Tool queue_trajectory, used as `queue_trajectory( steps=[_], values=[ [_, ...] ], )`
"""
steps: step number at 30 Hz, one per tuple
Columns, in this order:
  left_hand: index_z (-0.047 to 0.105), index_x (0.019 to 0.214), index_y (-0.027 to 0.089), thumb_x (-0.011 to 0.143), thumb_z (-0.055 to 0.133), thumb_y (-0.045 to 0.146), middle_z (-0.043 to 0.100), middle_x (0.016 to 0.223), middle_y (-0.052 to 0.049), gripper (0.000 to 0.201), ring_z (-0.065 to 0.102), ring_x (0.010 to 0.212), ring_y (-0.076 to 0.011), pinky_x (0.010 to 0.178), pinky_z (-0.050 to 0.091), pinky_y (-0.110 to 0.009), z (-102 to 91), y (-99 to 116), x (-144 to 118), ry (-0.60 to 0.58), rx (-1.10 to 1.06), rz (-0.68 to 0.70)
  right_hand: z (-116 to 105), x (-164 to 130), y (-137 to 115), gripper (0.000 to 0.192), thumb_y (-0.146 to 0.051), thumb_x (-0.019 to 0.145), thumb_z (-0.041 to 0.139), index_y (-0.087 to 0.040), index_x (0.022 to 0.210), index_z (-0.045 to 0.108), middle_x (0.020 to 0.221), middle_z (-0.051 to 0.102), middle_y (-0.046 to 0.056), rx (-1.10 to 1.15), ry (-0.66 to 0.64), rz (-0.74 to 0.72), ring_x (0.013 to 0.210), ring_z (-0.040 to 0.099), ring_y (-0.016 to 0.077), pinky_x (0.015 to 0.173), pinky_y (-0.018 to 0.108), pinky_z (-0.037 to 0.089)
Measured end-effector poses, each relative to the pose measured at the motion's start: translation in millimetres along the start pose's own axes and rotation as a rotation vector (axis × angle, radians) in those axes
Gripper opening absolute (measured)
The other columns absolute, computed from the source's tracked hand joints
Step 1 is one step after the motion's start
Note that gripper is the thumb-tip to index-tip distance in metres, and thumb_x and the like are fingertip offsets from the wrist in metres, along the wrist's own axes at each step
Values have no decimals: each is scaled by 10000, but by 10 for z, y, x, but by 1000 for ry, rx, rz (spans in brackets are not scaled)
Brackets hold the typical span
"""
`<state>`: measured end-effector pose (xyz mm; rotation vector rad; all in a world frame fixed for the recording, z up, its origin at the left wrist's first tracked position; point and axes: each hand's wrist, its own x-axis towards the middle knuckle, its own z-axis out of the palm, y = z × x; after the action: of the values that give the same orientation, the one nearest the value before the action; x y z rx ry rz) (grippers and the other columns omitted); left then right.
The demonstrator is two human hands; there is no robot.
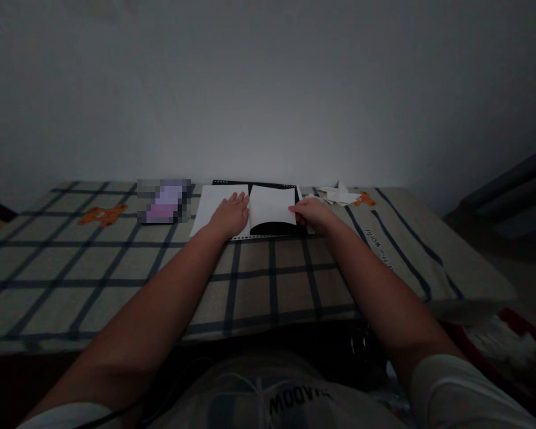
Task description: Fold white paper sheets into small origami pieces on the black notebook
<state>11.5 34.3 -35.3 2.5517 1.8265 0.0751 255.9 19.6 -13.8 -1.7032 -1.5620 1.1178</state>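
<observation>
Both my hands are out on the far side of the desk (295, 280), which is covered with a checked cloth. My left hand (230, 214) lies flat, fingers together and palm down, pressing on the white sheet (211, 205) on the left part of a black pad (274, 228). My right hand (311, 213) is curled at the right edge of a second white paper (271, 205), thumb and fingers pinching that edge; the paper arches up between the two hands, with the black pad showing under it. The paper's left edge sits just beside my left fingertips. Past my right hand, further right, a small heap of folded white paper pieces (339, 195) lies near the wall. Left of my left hand, near the same far edge, is a blurred purple-ish block (164, 201); can't tell what it is. Orange bear prints (102, 214) on the cloth, well left of the left hand. Dim light, details soft.
</observation>
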Motion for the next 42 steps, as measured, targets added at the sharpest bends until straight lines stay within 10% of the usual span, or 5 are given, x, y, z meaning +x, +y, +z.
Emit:
queue_trajectory(
  steps=[20, 42],
  values=[
    [501, 1486, 120, 1016, 325, 192, 432, 1614, -127, 507, 371, 1512, -247, 1244, 298, -418, 13, -54, 19, 189, -51, -10, -122, -32, 10, 340, -231, 948, 650, -178, 615, 616, 565, 608, 3, -42, -42, -29, 484, 489, 82, 470, 222, 325],
    [454, 1522, 81, 1040, 278, 203, 405, 1622, -161, 528, 354, 1519, -273, 1228, 314, -424, 69, -52, 77, 117, -23, 17, -92, -70, -32, 395, -142, 943, 623, -169, 553, 565, 510, 550, -8, 16, -34, 25, 451, 466, 79, 468, 231, 326]
  ],
)
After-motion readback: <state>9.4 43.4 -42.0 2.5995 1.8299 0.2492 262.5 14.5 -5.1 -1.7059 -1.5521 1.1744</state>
